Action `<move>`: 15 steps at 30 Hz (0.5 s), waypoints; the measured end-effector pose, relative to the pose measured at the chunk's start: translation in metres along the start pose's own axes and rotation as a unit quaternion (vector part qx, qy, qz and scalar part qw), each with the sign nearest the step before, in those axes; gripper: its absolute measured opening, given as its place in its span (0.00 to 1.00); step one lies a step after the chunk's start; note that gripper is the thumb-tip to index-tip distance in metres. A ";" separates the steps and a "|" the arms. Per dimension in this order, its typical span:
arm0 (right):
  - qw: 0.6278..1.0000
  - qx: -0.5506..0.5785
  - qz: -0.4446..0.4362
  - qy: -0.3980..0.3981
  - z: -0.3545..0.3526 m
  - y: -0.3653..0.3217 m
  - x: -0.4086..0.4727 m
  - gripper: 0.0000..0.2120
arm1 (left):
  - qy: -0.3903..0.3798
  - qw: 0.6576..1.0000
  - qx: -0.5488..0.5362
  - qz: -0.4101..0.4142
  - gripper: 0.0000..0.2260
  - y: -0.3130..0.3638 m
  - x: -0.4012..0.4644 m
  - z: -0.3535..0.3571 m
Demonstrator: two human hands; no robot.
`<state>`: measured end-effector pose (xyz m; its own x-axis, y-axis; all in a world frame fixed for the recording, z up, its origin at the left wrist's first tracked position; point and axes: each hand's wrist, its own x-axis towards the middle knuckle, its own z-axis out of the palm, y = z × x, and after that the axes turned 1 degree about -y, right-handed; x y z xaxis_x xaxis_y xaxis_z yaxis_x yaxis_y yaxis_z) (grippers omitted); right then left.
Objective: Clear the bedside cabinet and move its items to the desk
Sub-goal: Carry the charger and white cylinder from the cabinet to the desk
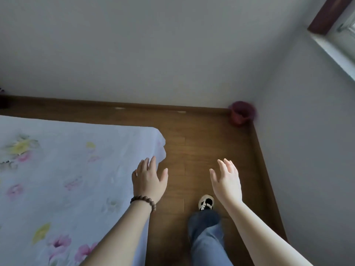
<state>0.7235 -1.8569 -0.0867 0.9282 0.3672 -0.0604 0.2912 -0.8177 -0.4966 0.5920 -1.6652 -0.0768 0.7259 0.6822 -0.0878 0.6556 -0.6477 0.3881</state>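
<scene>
Looking down: one bed [57,179], one strip of wooden floor [201,146], two grey walls [153,45] meeting at a corner, one window frame [330,16] at upper right. Neither the bedside cabinet nor the desk is in view, so the position of the items relative to the hands cannot be told.

Bed fills the left side under a pale sheet printed with pink and yellow flowers; its corner sits just ahead of the left hand.

Two bare forearms reach forward. Left hand [148,181]: fingers spread, palm down, empty, over the edge of the bed. Right hand [227,179]: fingers loosely spread, empty, over the floor, well apart from the left.

One leg in blue jeans [207,237], one black-and-white shoe [206,202] on the floor between the forearms.

One dark red bin [241,114], blurred, stands in the corner of the walls.

One bead bracelet [145,201] on the left wrist.
</scene>
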 end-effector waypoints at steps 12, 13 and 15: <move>0.986 -0.039 -0.147 -0.070 0.006 -0.084 0.387 0.24 | 0.072 0.989 -0.030 -0.129 0.26 0.065 0.329 -0.015; 0.983 -0.036 -0.162 -0.076 0.008 -0.099 0.411 0.24 | 0.079 0.986 -0.030 -0.141 0.26 0.066 0.348 -0.021; 0.977 -0.032 -0.190 -0.093 0.016 -0.130 0.454 0.24 | 0.092 0.981 -0.029 -0.169 0.26 0.063 0.381 -0.031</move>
<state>1.1036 -1.5769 -0.0632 0.6935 0.7192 -0.0419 0.6258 -0.6302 -0.4596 0.9030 -1.4354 -0.0574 0.4155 0.9079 -0.0546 0.8352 -0.3571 0.4182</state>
